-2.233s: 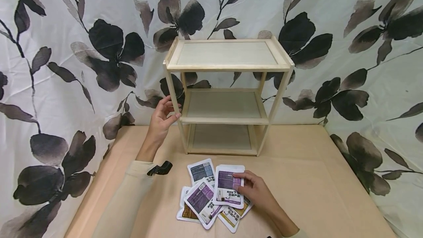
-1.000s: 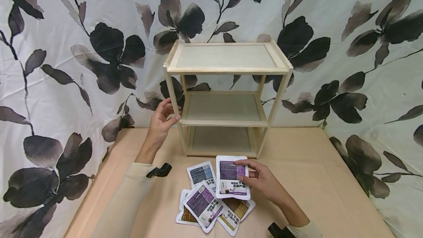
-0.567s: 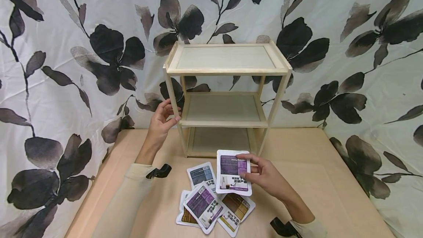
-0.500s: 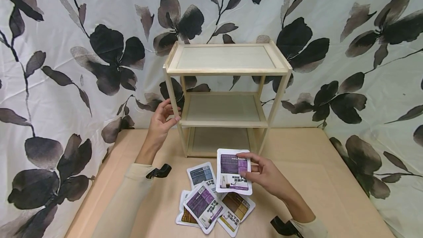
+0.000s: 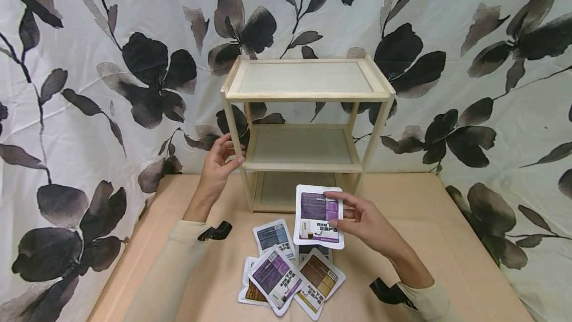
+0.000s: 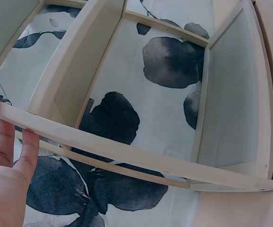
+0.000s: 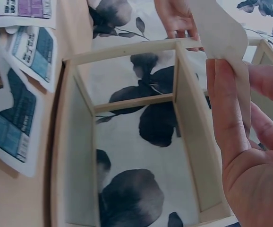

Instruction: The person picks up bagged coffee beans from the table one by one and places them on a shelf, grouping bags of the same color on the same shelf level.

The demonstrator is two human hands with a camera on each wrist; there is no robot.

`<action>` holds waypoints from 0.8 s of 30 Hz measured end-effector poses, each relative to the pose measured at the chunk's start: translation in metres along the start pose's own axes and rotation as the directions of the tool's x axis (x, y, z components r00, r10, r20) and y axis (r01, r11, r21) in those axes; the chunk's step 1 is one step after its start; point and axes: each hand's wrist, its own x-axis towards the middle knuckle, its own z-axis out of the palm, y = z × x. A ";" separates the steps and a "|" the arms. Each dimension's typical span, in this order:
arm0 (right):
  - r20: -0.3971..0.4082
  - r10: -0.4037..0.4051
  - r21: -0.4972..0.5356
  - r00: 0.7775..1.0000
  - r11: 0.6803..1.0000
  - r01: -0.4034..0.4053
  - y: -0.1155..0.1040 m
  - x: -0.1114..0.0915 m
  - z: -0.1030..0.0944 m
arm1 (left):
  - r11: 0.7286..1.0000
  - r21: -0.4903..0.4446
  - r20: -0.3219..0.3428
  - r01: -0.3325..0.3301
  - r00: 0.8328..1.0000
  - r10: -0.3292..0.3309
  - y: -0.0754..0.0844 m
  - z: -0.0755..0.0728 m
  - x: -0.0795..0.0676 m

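A small three-tier wooden shelf [image 5: 304, 167] stands at the back of the table. My left hand [image 5: 218, 163] grips its front left post, thumb in front and fingers behind, as the left wrist view also shows around the post [image 6: 127, 150]. My right hand [image 5: 371, 220] pinches a white and purple sachet [image 5: 319, 215] by its right edge, held up in front of the bottom tier. In the right wrist view the sachet [image 7: 217, 30] shows its plain pale back between thumb and fingers. Below it lies a loose pile of flat sachets [image 5: 274, 280] with purple, brown and blue labels.
The peach-coloured tabletop [image 5: 447, 262] spreads around the pile and shelf. A white cloth with dark flowers [image 5: 156, 78] hangs close behind the shelf. Dark wrist cameras [image 5: 215, 231] sit on both sleeves.
My right hand has lifted the purple sachet off the pile and moved it up and toward the shelf, uncovering a dark-labelled sachet beneath. The left hand keeps its hold on the post.
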 end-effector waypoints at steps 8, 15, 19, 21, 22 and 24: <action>0.012 -0.053 -0.003 0.999 0.999 0.053 -0.017 0.009 -0.006 | 1.000 0.002 0.005 -0.007 1.000 0.007 0.001 0.001 0.000; 0.057 -0.072 0.000 0.996 0.997 0.072 -0.034 0.011 -0.011 | 1.000 -0.002 -0.004 0.005 1.000 -0.005 0.003 0.001 -0.002; 0.066 -0.093 -0.009 0.994 0.996 0.094 -0.044 0.013 -0.015 | 1.000 0.001 -0.003 0.005 1.000 -0.005 0.003 0.001 -0.002; 0.065 -0.097 -0.017 0.993 0.995 0.099 -0.048 0.013 -0.017 | 1.000 0.001 -0.002 0.005 1.000 -0.005 0.003 0.001 -0.002; 0.066 -0.098 -0.019 0.993 0.995 0.099 -0.050 0.014 -0.018 | 1.000 0.002 -0.002 0.005 1.000 -0.005 0.003 0.001 -0.002; 0.072 -0.099 -0.025 0.993 0.995 0.101 -0.055 0.014 -0.020 | 1.000 0.005 -0.002 0.007 1.000 -0.006 0.004 0.001 -0.002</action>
